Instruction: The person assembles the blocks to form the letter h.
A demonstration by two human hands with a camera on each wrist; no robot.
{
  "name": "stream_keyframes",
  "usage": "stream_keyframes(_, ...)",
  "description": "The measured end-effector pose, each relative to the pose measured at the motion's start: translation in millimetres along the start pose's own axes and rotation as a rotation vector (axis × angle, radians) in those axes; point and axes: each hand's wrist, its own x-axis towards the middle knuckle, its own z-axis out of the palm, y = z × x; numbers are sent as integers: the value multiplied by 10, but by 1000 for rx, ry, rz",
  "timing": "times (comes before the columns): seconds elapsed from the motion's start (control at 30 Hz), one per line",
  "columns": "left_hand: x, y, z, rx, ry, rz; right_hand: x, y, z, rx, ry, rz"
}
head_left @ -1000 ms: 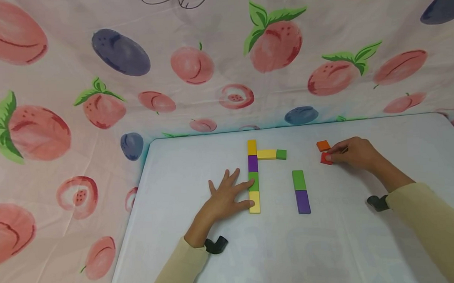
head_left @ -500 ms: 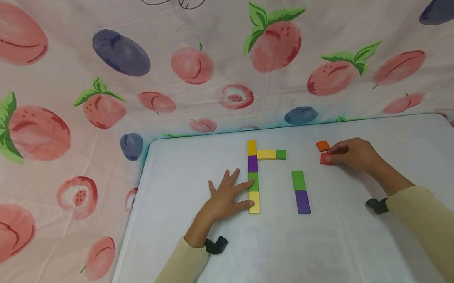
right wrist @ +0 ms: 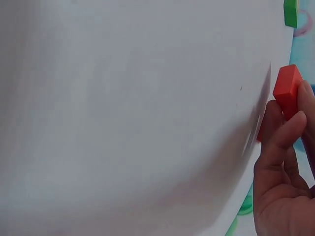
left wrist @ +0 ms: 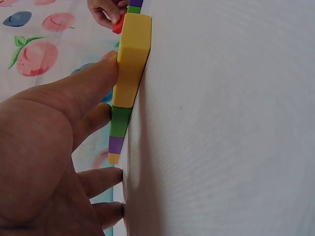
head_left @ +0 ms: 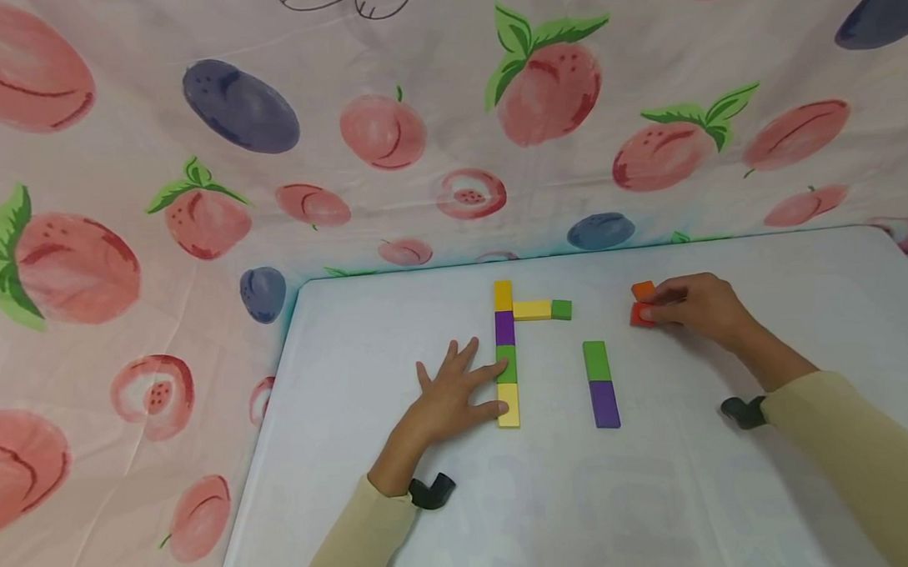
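Observation:
My right hand (head_left: 698, 308) pinches a small red block (head_left: 638, 315) at the back right; the right wrist view shows the red block (right wrist: 285, 86) tilted between thumb and fingers. Just behind it lies an orange block (head_left: 641, 290), partly covered by the fingers. My left hand (head_left: 446, 405) rests beside a column of blocks with its fingers spread. Its thumb touches the nearest yellow block (head_left: 509, 413), and its index fingertip lies on the green block (head_left: 506, 373). Beyond them the column continues with a purple block (head_left: 505, 328) and a darker yellow block (head_left: 503, 295).
From the column's far part, a yellow block (head_left: 532, 311) and a small green block (head_left: 562, 311) extend rightward. A separate pair, a green block (head_left: 596, 362) and a purple block (head_left: 604, 403), lies between my hands. A fruit-patterned cloth (head_left: 416, 68) hangs behind the white table (head_left: 551, 497).
My right hand has shifted slightly left with the red block, and its fingers now overlap the orange block more. The left hand stays in place.

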Motion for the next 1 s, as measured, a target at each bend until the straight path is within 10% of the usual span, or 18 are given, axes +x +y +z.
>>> stream_keyframes(1.0,14,-3,3,12,-8,-7,152,-511,390,36,33,-12)
